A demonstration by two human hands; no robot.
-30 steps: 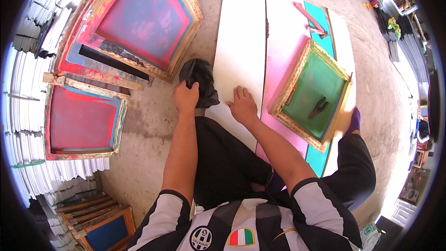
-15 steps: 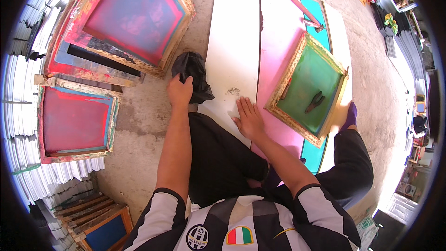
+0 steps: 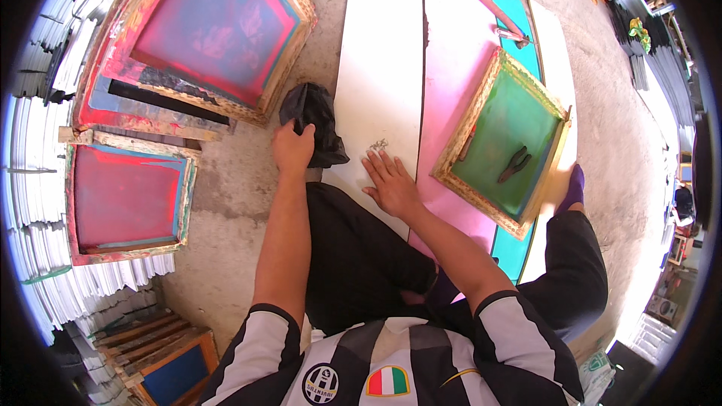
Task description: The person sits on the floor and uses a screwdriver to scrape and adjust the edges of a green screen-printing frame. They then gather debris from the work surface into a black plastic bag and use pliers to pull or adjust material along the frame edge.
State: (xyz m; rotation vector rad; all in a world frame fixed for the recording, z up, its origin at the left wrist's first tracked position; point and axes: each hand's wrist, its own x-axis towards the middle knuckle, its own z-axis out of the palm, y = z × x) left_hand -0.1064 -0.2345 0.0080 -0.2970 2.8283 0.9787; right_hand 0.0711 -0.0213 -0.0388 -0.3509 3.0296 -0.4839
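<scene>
My left hand (image 3: 292, 147) is closed on the near left edge of a black plastic bag (image 3: 316, 122), held beside the left edge of a white board (image 3: 380, 37). What is inside the bag cannot be seen. On that board lies a small heap of thin metal bits (image 3: 380, 144), too small to name surely. My right hand (image 3: 392, 184) rests on the board with fingers stretched out, its fingertips at the heap's near edge. To its right, a wooden frame with green mesh (image 3: 492, 128) lies tilted across the boards, with dark pliers (image 3: 515, 164) on the mesh.
A hammer (image 3: 502, 16) lies on the turquoise strip (image 3: 511, 49) beyond the green frame. Pink and blue mesh frames (image 3: 214, 26) and a smaller red one (image 3: 128, 194) stand to the left, near stacked white sheets (image 3: 34, 146). A blue-panelled frame (image 3: 177, 372) sits lower left.
My right hand has slid left and slightly away from me, bringing its fingertips to the metal bits. My left hand keeps its grip on the bag, nearly unmoved.
</scene>
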